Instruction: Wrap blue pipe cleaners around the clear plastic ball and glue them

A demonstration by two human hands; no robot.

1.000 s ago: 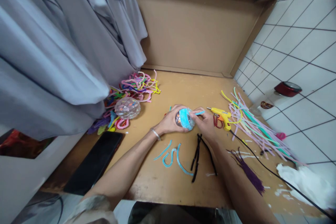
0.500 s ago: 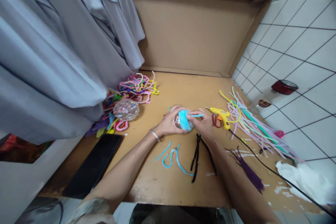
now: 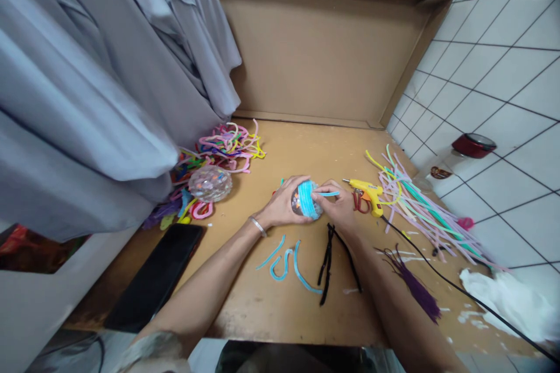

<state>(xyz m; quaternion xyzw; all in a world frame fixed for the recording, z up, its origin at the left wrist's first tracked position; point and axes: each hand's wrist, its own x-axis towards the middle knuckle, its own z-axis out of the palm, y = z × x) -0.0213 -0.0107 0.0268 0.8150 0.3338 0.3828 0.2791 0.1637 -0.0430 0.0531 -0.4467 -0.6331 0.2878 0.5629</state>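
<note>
My left hand is wrapped round the left side of a small clear ball with coloured specks in it. Rows of blue pipe cleaner cover the ball's middle as a band. At its right side my right hand pinches a loose blue pipe cleaner end, which sticks out to the right. Nearer me lie several cut blue pipe cleaner pieces and some black pipe cleaners. A yellow hot glue gun lies just right of my right hand, beside scissors with red handles.
At left are a second clear ball, tangled pipe cleaners and a black phone. Straight pipe cleaners, a red-lidded jar, a purple tassel and white tissue occupy the right. Cardboard stands behind.
</note>
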